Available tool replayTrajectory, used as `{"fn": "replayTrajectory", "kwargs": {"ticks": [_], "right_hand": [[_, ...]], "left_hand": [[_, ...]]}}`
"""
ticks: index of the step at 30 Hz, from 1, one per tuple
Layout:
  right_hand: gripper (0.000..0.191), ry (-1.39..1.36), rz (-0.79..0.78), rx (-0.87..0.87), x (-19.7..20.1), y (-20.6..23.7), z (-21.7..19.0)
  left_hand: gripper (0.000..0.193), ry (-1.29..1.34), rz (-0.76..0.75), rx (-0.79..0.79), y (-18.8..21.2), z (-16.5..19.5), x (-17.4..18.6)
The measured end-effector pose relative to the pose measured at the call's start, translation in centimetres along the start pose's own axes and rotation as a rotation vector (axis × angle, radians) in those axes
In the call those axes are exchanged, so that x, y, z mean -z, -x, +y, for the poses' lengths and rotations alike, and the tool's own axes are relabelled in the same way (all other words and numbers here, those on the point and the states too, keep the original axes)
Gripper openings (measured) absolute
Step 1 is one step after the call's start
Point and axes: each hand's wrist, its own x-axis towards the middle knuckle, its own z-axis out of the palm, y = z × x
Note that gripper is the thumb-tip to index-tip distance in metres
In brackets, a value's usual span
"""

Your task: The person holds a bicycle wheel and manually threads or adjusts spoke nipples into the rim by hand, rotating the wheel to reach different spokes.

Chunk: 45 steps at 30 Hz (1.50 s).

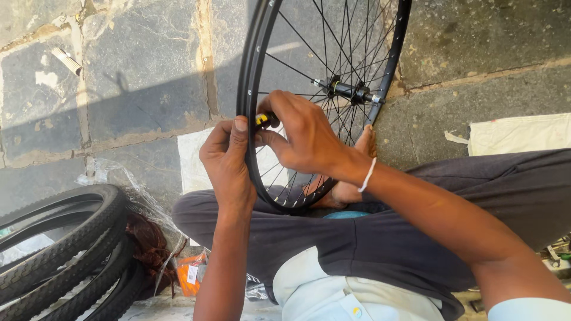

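Bicycle wheel (262, 71): upright between my knees, my left hand (229, 160) gripping its rim. Small yellow-and-black tool (263, 119): pinched in my right hand (303, 139) against the rim. Tyres (65, 249): stacked at left.

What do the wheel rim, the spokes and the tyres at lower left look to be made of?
Wheel rim: probably metal, smooth satin black with small holes. Spokes: thin dark wire, likely steel. Tyres: black rubber, matte, with moulded tread blocks.
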Motion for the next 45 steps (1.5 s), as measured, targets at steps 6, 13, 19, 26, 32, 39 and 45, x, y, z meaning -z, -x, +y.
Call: {"fn": "replayTrajectory", "kwargs": {"ticks": [6,13,19,26,32,39,45], "right_hand": [[0.032,0.271,0.566,0.342,-3.7,2.3,-1.3],[0.032,-0.037,0.228,0.251,-0.7,1.7,-0.9],[0.033,-0.050,0.061,0.244,0.8,0.0,1.5],[0.026,-0.098,0.398,0.219,-1.9,2.4,1.0],[0.024,0.022,0.475,0.056,-0.9,2.1,0.6],[0.029,0.030,0.589,0.292,-0.6,2.5,-0.7],[0.032,-0.212,0.226,0.061,-0.8,2.3,0.1]], "left_hand": [[0.033,-0.036,0.014,-0.016,-0.3,0.2,0.3],[0.031,0.056,-0.057,0.026,-1.1,0.2,0.5],[0.023,0.123,0.029,-0.089,-0.4,-1.0,1.1],[0.046,-0.164,-0.099,-0.186,3.2,-1.3,1.6],[0.051,-0.140,-0.082,-0.113,1.8,-0.3,0.7],[0.043,-0.187,0.027,-0.122,1.1,0.0,-0.6],[0.037,-0.171,0.046,-0.152,0.5,-0.2,-0.3]]}}
